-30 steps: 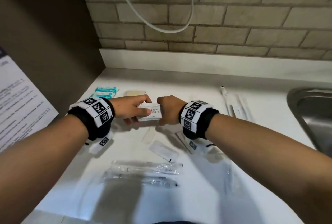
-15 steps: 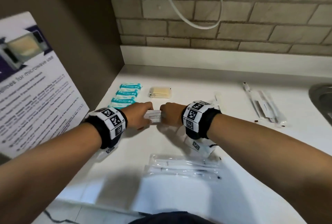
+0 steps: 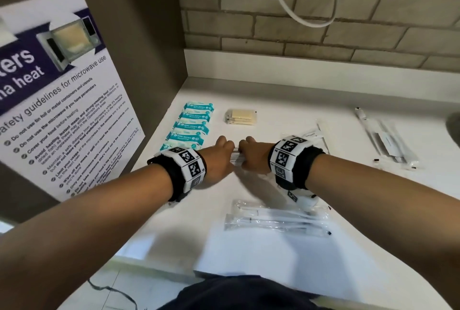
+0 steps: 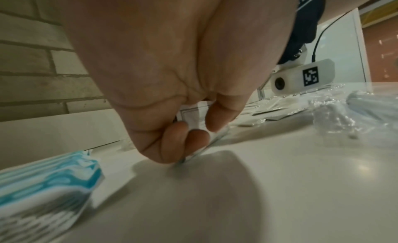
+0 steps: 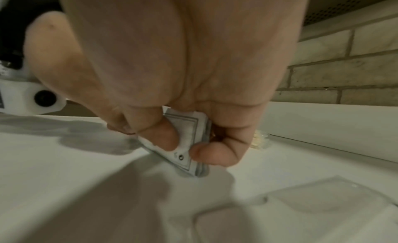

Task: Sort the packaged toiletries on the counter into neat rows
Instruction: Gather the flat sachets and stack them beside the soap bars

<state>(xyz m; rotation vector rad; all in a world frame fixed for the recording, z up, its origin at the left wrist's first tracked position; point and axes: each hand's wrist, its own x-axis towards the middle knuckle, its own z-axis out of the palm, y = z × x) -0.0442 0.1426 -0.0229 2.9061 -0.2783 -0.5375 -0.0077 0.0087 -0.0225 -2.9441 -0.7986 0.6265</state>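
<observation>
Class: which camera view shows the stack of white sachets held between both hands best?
Right wrist: the stack of white sachets shows its printed face and layered edges. The head view shows a sliver between the hands; the left wrist view shows an edge.

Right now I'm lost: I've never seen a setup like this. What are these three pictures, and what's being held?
No machine here: a person wears one camera on the head and one on each wrist. The head view looks down at a white counter. The left hand and right hand together pinch a small stack of white sachets, its lower edge at the counter. The wrist views show the same stack from either side, under the fingers. On the counter lie a row of teal packets, a yellowish packet, and clear-wrapped long items near and at far right.
</observation>
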